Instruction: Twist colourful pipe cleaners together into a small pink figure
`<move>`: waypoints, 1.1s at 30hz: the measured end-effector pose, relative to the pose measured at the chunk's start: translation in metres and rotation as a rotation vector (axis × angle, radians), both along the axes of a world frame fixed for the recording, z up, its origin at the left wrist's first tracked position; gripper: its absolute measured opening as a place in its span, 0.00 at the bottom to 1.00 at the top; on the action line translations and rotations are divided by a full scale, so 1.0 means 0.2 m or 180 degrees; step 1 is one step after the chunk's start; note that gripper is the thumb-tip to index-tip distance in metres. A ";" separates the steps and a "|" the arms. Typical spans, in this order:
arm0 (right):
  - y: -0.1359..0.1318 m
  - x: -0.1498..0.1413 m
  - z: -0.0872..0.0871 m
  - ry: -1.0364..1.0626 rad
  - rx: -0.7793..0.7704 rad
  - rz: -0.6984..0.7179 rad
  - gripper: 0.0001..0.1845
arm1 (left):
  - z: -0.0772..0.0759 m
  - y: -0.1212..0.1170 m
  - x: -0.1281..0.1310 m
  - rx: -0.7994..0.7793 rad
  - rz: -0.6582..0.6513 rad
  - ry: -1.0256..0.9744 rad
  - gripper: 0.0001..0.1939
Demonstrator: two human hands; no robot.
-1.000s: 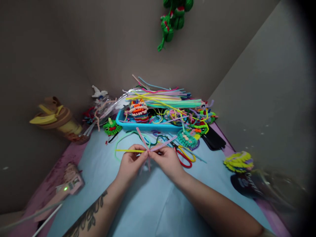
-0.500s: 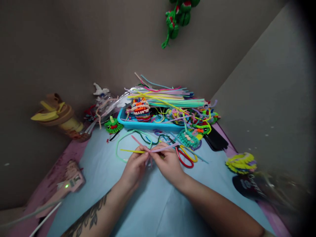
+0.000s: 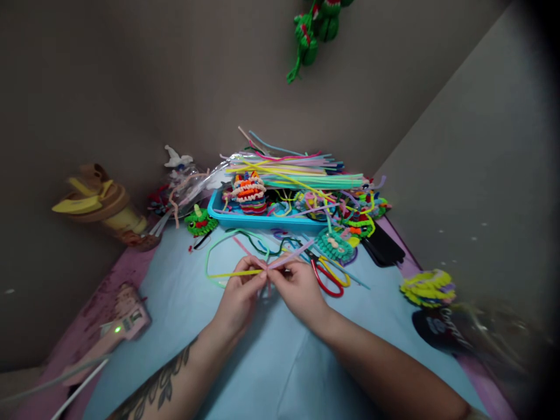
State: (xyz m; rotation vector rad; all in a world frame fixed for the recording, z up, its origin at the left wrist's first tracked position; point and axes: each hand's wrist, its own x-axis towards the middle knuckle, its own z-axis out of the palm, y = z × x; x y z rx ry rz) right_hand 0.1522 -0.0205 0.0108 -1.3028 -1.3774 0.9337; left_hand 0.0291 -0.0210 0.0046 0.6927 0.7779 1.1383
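The thumb and index finger of the left hand (image 3: 240,294) and those of the right hand (image 3: 300,293) are pinched together, tip nearly against tip, on the meeting point of several thin, fuzzy craft stems, apparently to keep the strands from slipping apart. From that pinch, a pale pink fuzzy stem (image 3: 245,248) slants up and left, a lavender fuzzy stem (image 3: 300,252) runs up and right over the right index finger, and a straight yellow fuzzy stem (image 3: 231,273) points left across the left fingers; short ends hang below the fingertips, too blurred to tell apart. Both hands work above the middle of a pale blue sheet (image 3: 271,361) spread over a pink table (image 3: 105,300). Just beyond the fingers lies a mint-green stem bent into a loop (image 3: 207,256). Scissors with red and yellow handles (image 3: 315,267) rest just beside the right hand, seemingly kept within easy reach. Toward the far edge of the table, a bright blue plastic tray (image 3: 271,221) holds finished-looking fuzzy pieces, with a bundle of straight multicoloured stems (image 3: 301,169) laid across its back, probably for ready picking.
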 end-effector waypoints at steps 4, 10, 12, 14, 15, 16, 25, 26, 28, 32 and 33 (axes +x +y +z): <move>0.01 -0.01 -0.01 0.0329 -0.0301 0.0036 0.08 | 0.00 0.00 0.00 0.0163 0.0166 0.0258 0.10; 0.01 0.00 0.00 0.0541 -0.0604 0.0214 0.10 | 0.00 0.01 -0.02 0.0275 0.0378 0.0849 0.12; 0.01 0.00 0.00 0.0596 -0.0623 0.0245 0.10 | 0.00 0.01 -0.02 0.0295 0.0522 0.1020 0.11; 0.00 -0.01 0.00 0.0680 -0.0620 0.0255 0.09 | -0.02 0.01 -0.02 0.0282 0.0611 0.1108 0.10; -0.01 -0.01 -0.01 0.0707 -0.0594 0.0243 0.09 | -0.03 0.01 -0.01 0.0274 0.0658 0.1133 0.11; -0.01 -0.01 -0.01 0.0716 -0.0567 0.0222 0.09 | -0.03 0.01 -0.01 0.0270 0.0700 0.1145 0.11; 0.03 0.03 0.02 0.0910 -0.0508 0.0333 0.06 | 0.01 0.05 -0.06 0.0093 0.0124 0.0929 0.12; 0.04 0.04 0.01 0.0970 -0.0595 0.0376 0.07 | 0.02 0.05 -0.07 0.0125 0.0055 0.0934 0.12; 0.04 0.05 -0.01 0.1100 -0.0730 0.0399 0.08 | 0.03 0.06 -0.08 0.0236 -0.0149 0.0955 0.13; 0.05 0.06 -0.05 0.1297 -0.0723 0.0213 0.10 | 0.04 0.06 -0.09 0.0333 -0.0586 0.1180 0.16; 0.05 0.06 -0.06 0.1324 -0.0701 0.0170 0.10 | 0.04 0.06 -0.09 0.0297 -0.0615 0.1255 0.18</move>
